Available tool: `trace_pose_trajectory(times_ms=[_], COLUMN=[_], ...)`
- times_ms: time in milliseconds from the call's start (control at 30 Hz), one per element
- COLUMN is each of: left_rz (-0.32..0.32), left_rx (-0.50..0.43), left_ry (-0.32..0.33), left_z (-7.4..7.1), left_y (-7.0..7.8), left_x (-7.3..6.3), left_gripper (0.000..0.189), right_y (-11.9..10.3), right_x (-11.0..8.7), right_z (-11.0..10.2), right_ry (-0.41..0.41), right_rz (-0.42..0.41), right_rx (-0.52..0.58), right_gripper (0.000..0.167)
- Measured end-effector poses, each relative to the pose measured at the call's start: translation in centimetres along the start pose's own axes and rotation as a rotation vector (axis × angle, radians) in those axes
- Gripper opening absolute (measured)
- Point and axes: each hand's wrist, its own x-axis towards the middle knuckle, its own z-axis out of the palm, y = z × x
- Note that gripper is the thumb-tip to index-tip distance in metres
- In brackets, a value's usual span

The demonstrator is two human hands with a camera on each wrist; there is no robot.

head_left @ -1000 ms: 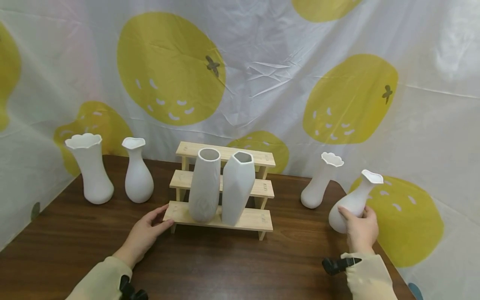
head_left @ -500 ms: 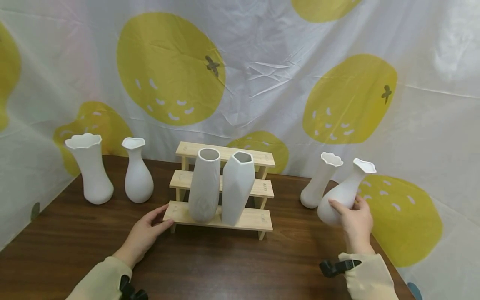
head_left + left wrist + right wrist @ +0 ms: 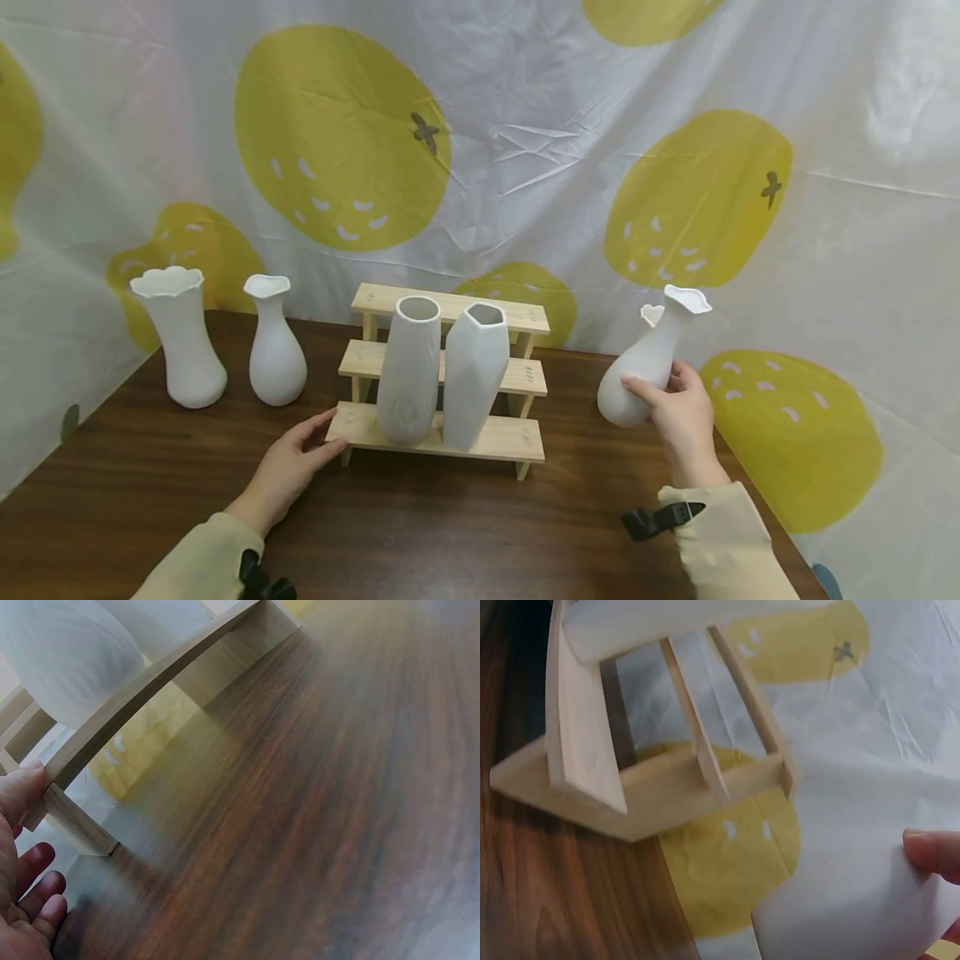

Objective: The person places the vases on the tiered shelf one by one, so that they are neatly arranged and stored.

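My right hand (image 3: 681, 417) grips a white bottle-shaped vase (image 3: 637, 379) with a wavy rim by its round body, leaning to the right. In the right wrist view, the thumb (image 3: 934, 853) lies against the vase's smooth white side (image 3: 855, 907). Hidden mostly behind that vase is another one with a scalloped rim (image 3: 652, 314). My left hand (image 3: 288, 471) pinches the left end of the lowest step of a three-step wooden stand (image 3: 510, 433). On that step stand a rounded white vase (image 3: 408, 375) and a faceted white vase (image 3: 475, 375).
At the left of the dark wooden table (image 3: 450, 533) stand a scalloped white vase (image 3: 183, 342) and a narrow-necked white vase (image 3: 277, 354). Behind the table hangs a pale curtain (image 3: 517, 192) with yellow fruit shapes. The stand's two upper steps (image 3: 367, 358) hold no vases.
The right hand has moved left and slightly up with its vase, which now overlaps the scalloped vase behind it. The left hand and the stand have stayed put.
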Motion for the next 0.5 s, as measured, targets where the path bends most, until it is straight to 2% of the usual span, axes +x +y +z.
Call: trace_pose_trajectory(times_ms=[267,500], left_rz=[-0.005,-0.003], left_rx=[-0.005,-0.003], left_ry=[-0.001,0.001], left_z=[-0.1,-0.1], left_y=[0.1,0.0], left_x=[0.0,0.1], left_gripper=[0.078,0.078], right_y=[-2.1,-3.7], right_x=[0.0,-0.3], right_z=[2.2,3.9], right_ry=[-0.114,-0.179], right_rz=[-0.026,-0.056], right_rx=[0.117,0.126], right_gripper=[0.072,0.074])
